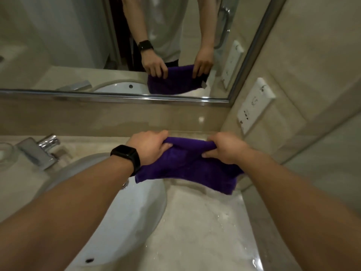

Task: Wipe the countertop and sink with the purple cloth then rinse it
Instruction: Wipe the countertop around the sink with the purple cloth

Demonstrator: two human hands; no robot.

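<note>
A: Set the scene, biggest first.

B: A mirror (88, 42) runs across the back. Below it is the pale stone surface (205, 227), shiny with water drops on its right side. A white oval sink (129, 212) is sunk into it on the left.

A: And the purple cloth?

B: The purple cloth (191, 167) is up at the back of the surface, just right of the sink and close under the mirror. Its top edge is stretched between both hands. The rest hangs as a loose sheet, with one lower corner over the sink's rim. Whether the bottom edge touches the stone I cannot tell.

A: The hands?

B: The left hand (150, 146), with a black watch (126, 156) on its wrist, has its fingers curled over the top left corner. The right hand (226, 150) pinches the top right corner, thumb beneath, with fabric bunched in the grip.

A: How will it handle?

B: Soft, limp and light, I'd judge, and heavier if soaked. It sags wherever it isn't held, so the corners suit spreading it out. For wiping I'd fold it under a flat palm. For rinsing, the chrome tap (39, 151) stands at the sink's far left.
</note>
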